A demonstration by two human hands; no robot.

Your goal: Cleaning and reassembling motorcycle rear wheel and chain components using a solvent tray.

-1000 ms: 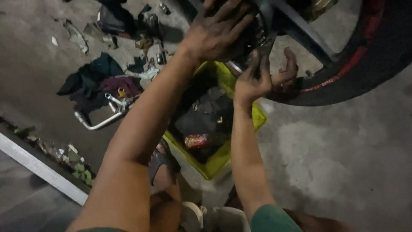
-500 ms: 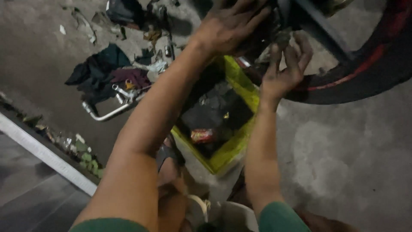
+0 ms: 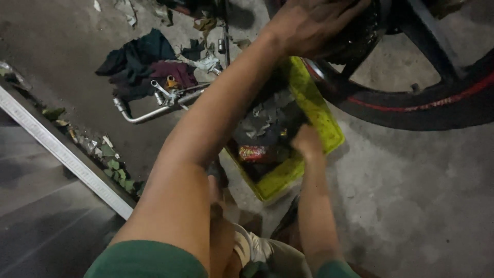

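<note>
1. Left hand [image 3: 309,28] spread wide, palm down, pressed flat on the dark hub area of the motorcycle wheel [image 3: 422,98]; fingers open, not wrapped around anything.
2. Right hand [image 3: 307,142] curled into a loose fist, back toward the camera, hovering over the right part of the yellow tray [image 3: 319,116]; cannot tell whether anything sits inside the closed fingers.
3. Yellow tray on the concrete floor [image 3: 411,206], its far end tucked just under the wheel, its near corner close to the person's knee.
4. Inside the tray: dark, greasy parts heaped in the middle, too murky to tell apart, plus a small red packet [image 3: 252,152] near the left wall.
5. Wheel standing upright at the top right, black tyre with a red stripe along the rim, dark spokes running toward the hub under the left hand.
6. Left of the tray, well apart: bent chrome pipe [image 3: 149,114] lying on the floor, touching a pile of dark rags [image 3: 139,62] in teal and maroon.
7. Scattered small metal bits and scraps beyond the rags, near the top edge.
8. Pale metal strip [image 3: 62,152] running diagonally along the lower left, with green leaves just beside it.
</note>
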